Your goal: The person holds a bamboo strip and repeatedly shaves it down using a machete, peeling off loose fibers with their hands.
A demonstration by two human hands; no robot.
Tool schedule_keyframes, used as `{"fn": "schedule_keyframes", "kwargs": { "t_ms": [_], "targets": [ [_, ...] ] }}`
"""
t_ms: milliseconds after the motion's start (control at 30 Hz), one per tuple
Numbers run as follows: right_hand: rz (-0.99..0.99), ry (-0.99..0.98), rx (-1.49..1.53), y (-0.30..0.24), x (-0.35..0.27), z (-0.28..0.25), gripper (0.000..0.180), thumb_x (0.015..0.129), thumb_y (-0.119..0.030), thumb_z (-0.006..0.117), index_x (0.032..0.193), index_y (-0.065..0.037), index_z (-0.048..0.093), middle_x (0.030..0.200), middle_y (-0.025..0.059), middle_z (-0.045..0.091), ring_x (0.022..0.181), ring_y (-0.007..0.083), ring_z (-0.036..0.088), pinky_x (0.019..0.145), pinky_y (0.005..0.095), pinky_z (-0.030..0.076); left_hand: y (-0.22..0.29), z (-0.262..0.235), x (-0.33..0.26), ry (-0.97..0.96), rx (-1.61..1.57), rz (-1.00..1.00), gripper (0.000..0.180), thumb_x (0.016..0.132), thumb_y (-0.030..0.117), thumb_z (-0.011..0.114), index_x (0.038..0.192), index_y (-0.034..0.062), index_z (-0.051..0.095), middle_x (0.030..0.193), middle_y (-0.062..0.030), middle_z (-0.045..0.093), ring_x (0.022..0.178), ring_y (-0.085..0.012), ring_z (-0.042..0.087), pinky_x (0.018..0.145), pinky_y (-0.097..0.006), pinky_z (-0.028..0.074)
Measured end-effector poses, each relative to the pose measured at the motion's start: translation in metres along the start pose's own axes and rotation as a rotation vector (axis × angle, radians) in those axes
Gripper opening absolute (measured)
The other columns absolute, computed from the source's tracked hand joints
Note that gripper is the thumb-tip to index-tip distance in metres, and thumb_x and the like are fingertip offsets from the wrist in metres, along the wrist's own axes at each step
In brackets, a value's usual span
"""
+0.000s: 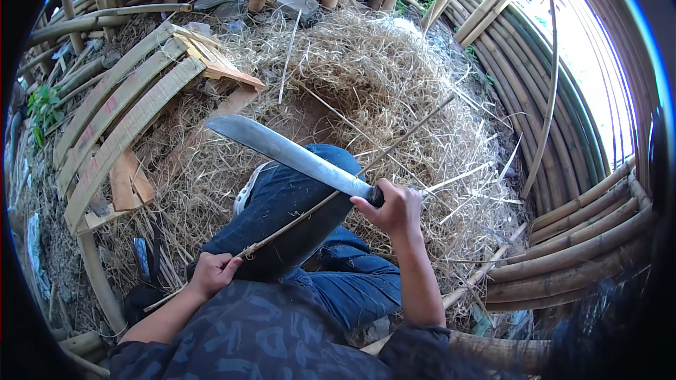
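My right hand (pixel 396 209) is closed round the dark handle of a machete (pixel 289 151). Its broad grey blade points up and to the left, above my bent knee in blue jeans (pixel 271 193). Low on the left, my left hand (pixel 213 272) grips a thin bamboo strip (pixel 285 229) near its lower end. From there the strip slants up to the right across my legs, past the machete near its handle, and its far end reaches over the shavings. Whether the blade touches the strip I cannot tell.
Pale bamboo shavings (pixel 373 63) cover the ground ahead. A wooden slatted pallet (pixel 130 95) leans at the left. Bamboo pole walls (pixel 524 91) curve round the back and right, and stacked bamboo poles (pixel 574 246) lie at the lower right. Stones (pixel 297 4) rest at the far edge.
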State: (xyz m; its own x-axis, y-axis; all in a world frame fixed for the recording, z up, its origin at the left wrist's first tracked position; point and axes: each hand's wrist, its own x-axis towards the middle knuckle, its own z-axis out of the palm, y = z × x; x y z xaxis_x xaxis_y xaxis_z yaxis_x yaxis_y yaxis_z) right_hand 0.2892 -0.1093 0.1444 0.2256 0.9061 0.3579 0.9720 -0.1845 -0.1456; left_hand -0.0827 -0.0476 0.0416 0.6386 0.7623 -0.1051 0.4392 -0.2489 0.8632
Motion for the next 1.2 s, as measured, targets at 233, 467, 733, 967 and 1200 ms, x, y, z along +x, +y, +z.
{"fn": "schedule_keyframes", "kwargs": {
  "t_ms": [233, 467, 733, 967, 1200],
  "targets": [
    [0.24, -0.048, -0.031, 0.032, 0.01, -0.005, 0.067, 0.077, -0.073, 0.055, 0.06, -0.008, 0.053, 0.051, 0.0075, 0.054, 0.049, 0.0258, 0.058, 0.05, 0.039, 0.045, -0.003, -0.001, -0.002, 0.003, -0.009, 0.001, 0.038, 0.089, 0.024, 0.062, 0.061, 0.0001, 0.053, 0.05, -0.018, 0.042, 0.041, -0.0293, 0.036, 0.042, -0.036, 0.033],
    [0.543, -0.011, -0.008, 0.08, 0.03, -0.011, 0.067, 0.08, -0.069, 0.054, 0.061, -0.005, 0.059, 0.058, 0.0122, 0.06, 0.058, 0.0309, 0.061, 0.059, 0.0431, 0.047, -0.001, -0.002, -0.002, 0.028, -0.007, 0.014, 0.039, 0.088, 0.025, 0.063, 0.059, -0.0001, 0.054, 0.05, -0.0189, 0.043, 0.041, -0.0327, 0.039, 0.042, -0.036, 0.034],
    [0.848, -0.077, 0.023, 0.133, 0.051, -0.021, 0.073, 0.085, -0.071, 0.044, 0.067, -0.003, 0.065, 0.063, 0.0143, 0.063, 0.065, 0.0305, 0.065, 0.064, 0.043, 0.049, 0.003, -0.001, 0.0, 0.036, -0.04, 0.008, 0.039, 0.087, 0.024, 0.063, 0.059, -0.0008, 0.053, 0.05, -0.0188, 0.041, 0.041, -0.0318, 0.038, 0.042, -0.036, 0.034],
    [0.694, -0.021, 0.018, 0.12, 0.018, -0.017, 0.069, 0.086, -0.069, 0.046, 0.069, -0.004, 0.065, 0.058, 0.0093, 0.059, 0.055, 0.0214, 0.059, 0.051, 0.0374, 0.044, 0.005, -0.003, 0.0, 0.023, 0.035, -0.006, 0.039, 0.087, 0.024, 0.063, 0.058, -0.0009, 0.052, 0.049, -0.0182, 0.04, 0.04, -0.0297, 0.036, 0.042, -0.036, 0.033],
    [0.375, -0.024, 0.211, 0.071, 0.009, -0.002, 0.069, 0.08, -0.072, 0.054, 0.069, -0.004, 0.063, 0.052, 0.0096, 0.054, 0.05, 0.026, 0.056, 0.053, 0.0403, 0.045, -0.003, 0.001, 0.001, 0.023, 0.031, 0.024, 0.041, 0.087, 0.023, 0.062, 0.056, -0.0005, 0.051, 0.046, -0.0155, 0.038, 0.036, -0.0261, 0.037, 0.041, -0.035, 0.032]
  ]
}}
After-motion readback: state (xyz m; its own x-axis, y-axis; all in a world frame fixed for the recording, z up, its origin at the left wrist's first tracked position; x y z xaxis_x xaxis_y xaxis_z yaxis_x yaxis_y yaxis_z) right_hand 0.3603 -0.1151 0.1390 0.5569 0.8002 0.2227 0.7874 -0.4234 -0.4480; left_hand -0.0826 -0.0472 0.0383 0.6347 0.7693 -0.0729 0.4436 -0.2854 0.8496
